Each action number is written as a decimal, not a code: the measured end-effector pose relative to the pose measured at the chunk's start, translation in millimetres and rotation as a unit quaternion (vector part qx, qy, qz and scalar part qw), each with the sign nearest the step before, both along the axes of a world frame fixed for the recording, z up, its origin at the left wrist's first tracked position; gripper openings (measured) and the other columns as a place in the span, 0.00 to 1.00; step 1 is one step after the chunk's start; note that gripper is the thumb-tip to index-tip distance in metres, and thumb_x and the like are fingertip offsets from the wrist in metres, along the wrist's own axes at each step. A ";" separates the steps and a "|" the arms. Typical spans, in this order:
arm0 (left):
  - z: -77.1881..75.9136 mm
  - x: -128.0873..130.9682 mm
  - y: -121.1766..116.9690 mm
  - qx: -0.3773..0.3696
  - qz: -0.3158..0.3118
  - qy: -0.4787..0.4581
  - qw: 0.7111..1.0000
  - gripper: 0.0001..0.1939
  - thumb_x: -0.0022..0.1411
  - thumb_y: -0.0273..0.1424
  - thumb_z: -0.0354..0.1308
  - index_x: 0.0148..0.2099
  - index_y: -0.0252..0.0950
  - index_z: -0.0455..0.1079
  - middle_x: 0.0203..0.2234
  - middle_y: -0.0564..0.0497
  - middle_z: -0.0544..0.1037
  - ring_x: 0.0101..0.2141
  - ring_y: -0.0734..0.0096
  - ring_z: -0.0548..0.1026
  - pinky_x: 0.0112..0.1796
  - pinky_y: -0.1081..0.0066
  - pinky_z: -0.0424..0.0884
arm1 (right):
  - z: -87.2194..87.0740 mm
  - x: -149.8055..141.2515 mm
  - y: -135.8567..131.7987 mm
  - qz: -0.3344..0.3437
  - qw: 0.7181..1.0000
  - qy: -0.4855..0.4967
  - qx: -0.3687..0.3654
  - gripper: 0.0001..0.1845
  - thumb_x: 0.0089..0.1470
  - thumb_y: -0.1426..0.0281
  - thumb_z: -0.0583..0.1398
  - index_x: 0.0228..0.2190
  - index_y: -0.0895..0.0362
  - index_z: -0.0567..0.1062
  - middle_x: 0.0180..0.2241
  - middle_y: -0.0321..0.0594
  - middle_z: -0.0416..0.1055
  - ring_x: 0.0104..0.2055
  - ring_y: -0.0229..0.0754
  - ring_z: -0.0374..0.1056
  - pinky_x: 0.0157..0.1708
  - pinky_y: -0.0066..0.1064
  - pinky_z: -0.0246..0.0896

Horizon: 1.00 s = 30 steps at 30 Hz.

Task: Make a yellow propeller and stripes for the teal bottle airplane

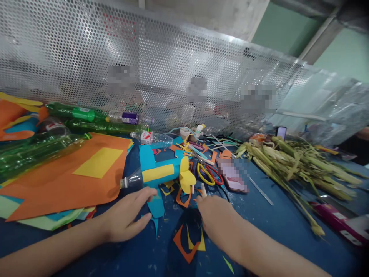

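A toy plane [161, 172] made from a plastic bottle lies on the blue table, wrapped in blue and yellow paper, with blue wings and a yellow tail. Its clear bottle neck and white cap point left. My left hand [127, 215] rests beside the near wing, thumb and fingers apart, with the fingertips at the wing's edge. To the right of the tail, my right hand [217, 217] is closed around a short pale stick [203, 189], whose kind I cannot make out. Orange and yellow paper scraps [188, 244] lie between my hands.
Orange paper sheets [66, 181] and green bottles [37, 154] fill the left. Scissors with yellow handles [205, 175], red-handled scissors [216, 175] and a phone [233, 175] lie beyond my right hand. Dried husks [300, 161] spread at right, before a perforated metal screen [167, 65].
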<state>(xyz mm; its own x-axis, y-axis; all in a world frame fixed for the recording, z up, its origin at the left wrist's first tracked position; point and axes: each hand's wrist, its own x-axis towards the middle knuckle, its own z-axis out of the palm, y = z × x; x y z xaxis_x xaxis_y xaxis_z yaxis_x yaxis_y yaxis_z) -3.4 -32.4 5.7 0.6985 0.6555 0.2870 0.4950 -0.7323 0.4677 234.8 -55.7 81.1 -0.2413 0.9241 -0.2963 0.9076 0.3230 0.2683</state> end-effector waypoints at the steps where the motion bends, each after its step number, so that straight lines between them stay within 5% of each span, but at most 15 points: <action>1: -1.4 -0.4 0.1 0.010 -0.004 0.002 1.000 0.24 0.60 0.30 0.46 0.58 0.41 0.45 0.47 0.45 0.66 0.43 0.62 0.69 0.40 0.67 0.68 | 1.0 0.5 4.1 0.004 1.000 0.001 -0.007 0.17 0.40 0.87 0.56 0.33 0.64 0.76 0.29 0.55 0.76 0.30 0.56 0.73 0.23 0.35 0.64; 6: -3.2 -0.8 0.9 0.038 -0.005 0.024 0.999 0.24 0.61 0.31 0.46 0.58 0.42 0.46 0.52 0.45 0.65 0.48 0.60 0.67 0.45 0.65 0.67 | 7.6 6.5 11.4 -0.006 1.000 -0.017 -0.024 0.12 0.40 0.87 0.57 0.23 0.63 0.78 0.25 0.53 0.76 0.31 0.53 0.74 0.26 0.32 0.65; 10: 3.4 2.4 0.4 0.034 -0.007 0.038 0.999 0.19 0.62 0.32 0.45 0.56 0.40 0.51 0.49 0.45 0.68 0.47 0.60 0.68 0.46 0.65 0.66 | 10.2 12.1 21.8 -0.013 0.999 -0.002 0.038 0.10 0.46 0.83 0.56 0.26 0.62 0.77 0.26 0.50 0.75 0.33 0.47 0.74 0.30 0.28 0.63; 17: 8.5 5.7 0.6 0.036 -0.005 0.041 0.998 0.16 0.63 0.32 0.44 0.53 0.39 0.56 0.46 0.46 0.70 0.45 0.62 0.70 0.45 0.65 0.67 | 8.9 33.1 92.6 -0.068 0.988 0.016 0.137 0.12 0.56 0.80 0.50 0.36 0.66 0.73 0.36 0.53 0.73 0.41 0.48 0.70 0.40 0.35 0.62; 23: 7.6 5.5 0.9 0.053 -0.002 0.038 0.998 0.15 0.63 0.33 0.44 0.51 0.39 0.60 0.44 0.47 0.72 0.44 0.62 0.71 0.44 0.66 0.68 | -7.9 74.5 155.3 -0.137 0.985 0.005 0.100 0.16 0.56 0.66 0.56 0.46 0.60 0.67 0.46 0.44 0.66 0.43 0.43 0.66 0.40 0.40 0.64; 30: 3.7 2.8 0.7 0.068 0.003 0.035 0.997 0.15 0.63 0.33 0.44 0.52 0.38 0.59 0.45 0.46 0.71 0.46 0.62 0.70 0.46 0.65 0.67 | -29.4 96.7 177.7 -0.162 0.985 0.022 0.059 0.15 0.57 0.66 0.55 0.46 0.58 0.67 0.46 0.44 0.66 0.43 0.43 0.66 0.41 0.40 0.64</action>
<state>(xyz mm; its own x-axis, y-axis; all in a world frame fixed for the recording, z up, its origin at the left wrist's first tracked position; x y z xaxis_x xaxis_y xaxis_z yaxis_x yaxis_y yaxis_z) -0.7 -31.8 9.4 0.7158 0.6191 0.3232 0.5285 -0.7827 0.3288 331.5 122.0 51.7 0.0618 0.9822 -0.1774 0.9693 -0.0167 0.2452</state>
